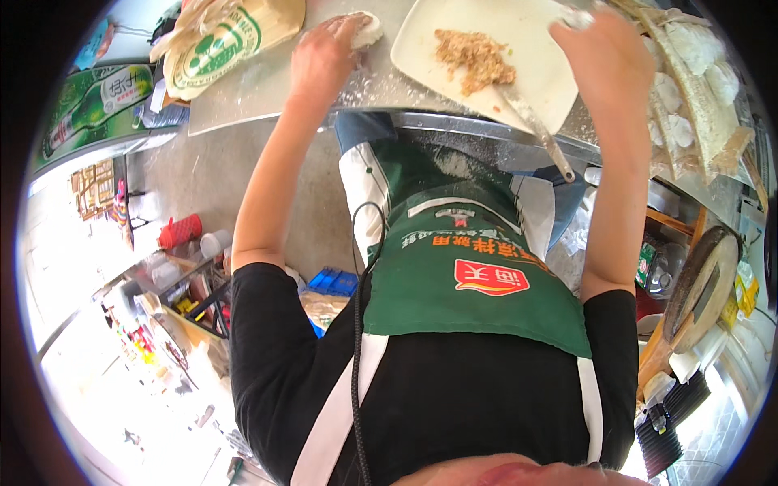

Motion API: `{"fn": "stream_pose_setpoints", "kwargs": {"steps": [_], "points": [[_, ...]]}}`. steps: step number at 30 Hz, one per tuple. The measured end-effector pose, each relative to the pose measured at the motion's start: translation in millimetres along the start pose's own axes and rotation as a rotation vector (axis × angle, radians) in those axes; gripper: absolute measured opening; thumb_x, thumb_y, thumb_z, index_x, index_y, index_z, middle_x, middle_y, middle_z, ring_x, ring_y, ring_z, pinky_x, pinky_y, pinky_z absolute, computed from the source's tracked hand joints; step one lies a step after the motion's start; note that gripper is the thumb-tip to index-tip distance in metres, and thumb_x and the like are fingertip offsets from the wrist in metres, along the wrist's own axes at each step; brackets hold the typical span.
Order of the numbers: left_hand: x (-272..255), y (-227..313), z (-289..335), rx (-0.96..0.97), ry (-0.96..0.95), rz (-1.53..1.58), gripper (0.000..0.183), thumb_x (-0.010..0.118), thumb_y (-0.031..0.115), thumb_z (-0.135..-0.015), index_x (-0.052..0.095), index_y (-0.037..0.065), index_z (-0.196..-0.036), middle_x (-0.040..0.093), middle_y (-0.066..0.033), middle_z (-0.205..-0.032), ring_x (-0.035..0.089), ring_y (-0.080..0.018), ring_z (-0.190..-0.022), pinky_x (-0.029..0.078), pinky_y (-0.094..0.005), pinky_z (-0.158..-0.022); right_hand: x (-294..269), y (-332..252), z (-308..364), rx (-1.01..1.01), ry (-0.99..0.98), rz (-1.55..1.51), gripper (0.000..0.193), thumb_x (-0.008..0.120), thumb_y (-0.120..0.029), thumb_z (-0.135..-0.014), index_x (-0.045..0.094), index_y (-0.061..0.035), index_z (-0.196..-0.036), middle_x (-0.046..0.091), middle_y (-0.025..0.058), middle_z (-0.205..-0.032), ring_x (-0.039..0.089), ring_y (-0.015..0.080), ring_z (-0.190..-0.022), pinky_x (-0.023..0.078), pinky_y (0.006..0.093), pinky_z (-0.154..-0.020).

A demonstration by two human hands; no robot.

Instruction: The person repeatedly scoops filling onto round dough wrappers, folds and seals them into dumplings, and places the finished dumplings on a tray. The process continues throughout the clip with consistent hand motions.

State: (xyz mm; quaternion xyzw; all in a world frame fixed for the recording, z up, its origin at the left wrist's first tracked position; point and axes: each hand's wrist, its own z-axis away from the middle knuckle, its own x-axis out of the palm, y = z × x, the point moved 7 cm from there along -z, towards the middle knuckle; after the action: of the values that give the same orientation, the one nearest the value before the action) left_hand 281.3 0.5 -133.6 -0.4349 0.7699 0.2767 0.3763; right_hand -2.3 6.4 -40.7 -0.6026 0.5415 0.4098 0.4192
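At the far edge of the picture, my left hand [322, 58] curls its fingers round a round white piece of dough [369, 31] just above the floured table [259, 89]. My right hand [609, 58] is raised over the far right corner of a white cutting board [413, 58]. Its fingertips are closed and blurred by motion, with a small white thing at them that I cannot make out. Between the hands, minced filling [470, 57] lies heaped on the board. A flat metal spreading blade [535, 128] rests in the filling, its handle sticking out past the near edge.
A brown paper bag [235, 49] sits on the table at the left. To the right are floured boards or trays with several white dough pieces [679, 130]. A round wooden board [701, 287] stands lower right. A black cable [356, 348] hangs down my front.
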Motion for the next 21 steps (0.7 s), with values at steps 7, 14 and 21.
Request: {"fn": "stream_pose_setpoints", "kwargs": {"steps": [7,14,21], "points": [[-11,36,40,-0.024,0.078,0.111,0.035,0.069,0.015,-0.079,0.061,0.010,-0.112,0.059,-0.0083,-0.120,0.052,-0.0283,-0.117,0.044,-0.0366,-0.095,3,17,73,0.122,-0.186,-0.120,0.037,0.061,-0.037,-0.077,0.070,-0.0092,-0.100,0.059,0.0220,-0.115,0.057,0.0341,-0.105,0.044,0.0383,-0.091],[-18,57,79,-0.117,-0.009,0.141,0.031,0.065,0.009,-0.083,0.062,0.008,-0.113,0.057,-0.0118,-0.124,0.047,-0.0313,-0.123,0.042,-0.0398,-0.098,36,15,116,0.025,-0.195,-0.268,0.036,0.066,-0.032,-0.077,0.068,-0.0094,-0.105,0.059,0.0275,-0.111,0.060,0.0363,-0.098,0.048,0.0377,-0.083],[-31,26,51,-0.099,0.036,0.113,0.017,0.060,0.007,-0.085,0.064,0.006,-0.101,0.067,-0.0058,-0.097,0.063,-0.0228,-0.095,0.047,-0.0387,-0.091,57,-3,123,-0.239,-0.192,-0.108,0.037,0.056,-0.023,-0.084,0.059,-0.0065,-0.118,0.059,0.0294,-0.106,0.063,0.0363,-0.086,0.052,0.0399,-0.074]]}}
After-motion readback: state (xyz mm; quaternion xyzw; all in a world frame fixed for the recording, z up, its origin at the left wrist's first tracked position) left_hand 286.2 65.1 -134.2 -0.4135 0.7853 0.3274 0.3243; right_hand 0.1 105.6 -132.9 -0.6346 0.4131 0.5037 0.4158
